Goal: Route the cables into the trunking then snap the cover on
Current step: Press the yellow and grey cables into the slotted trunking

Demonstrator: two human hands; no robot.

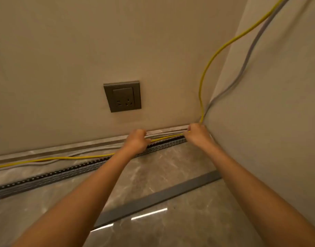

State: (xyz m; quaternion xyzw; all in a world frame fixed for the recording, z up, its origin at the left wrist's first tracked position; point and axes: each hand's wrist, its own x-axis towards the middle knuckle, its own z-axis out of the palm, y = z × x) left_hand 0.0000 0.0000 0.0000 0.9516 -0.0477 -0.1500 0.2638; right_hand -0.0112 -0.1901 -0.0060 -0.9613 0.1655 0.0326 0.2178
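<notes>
**Early stage: cables being lined up, cover waiting on the floor**

Both hands are down at the foot of the wall. The right hand (197, 135) is tucked into the corner, fingers curled round the yellow cable (212, 57) where it drops from above. The left hand (138, 139), a little way along, pinches the same cable, so a straight run is stretched between them just above the far edge of the slotted trunking (64, 172).

By the look of it, that cable isn't seated yet. Left of the hands it sags onto the marble floor (188, 168) between the skirting (64, 148) and the trunking, outside the channel. The grey cable (249, 50) follows the same route down the corner and along the skirting, and it looks to be outside too, though near the hands I can't tell for sure.

The trunking cover (153, 196) lies flat on the floor, well apart from the trunking and nearer the camera, untouched. A wall socket (122, 96) sits above the left hand.

So my read is that routing has barely begun. Both cables need pressing in along the full length, then the cover gets snapped on.
</notes>
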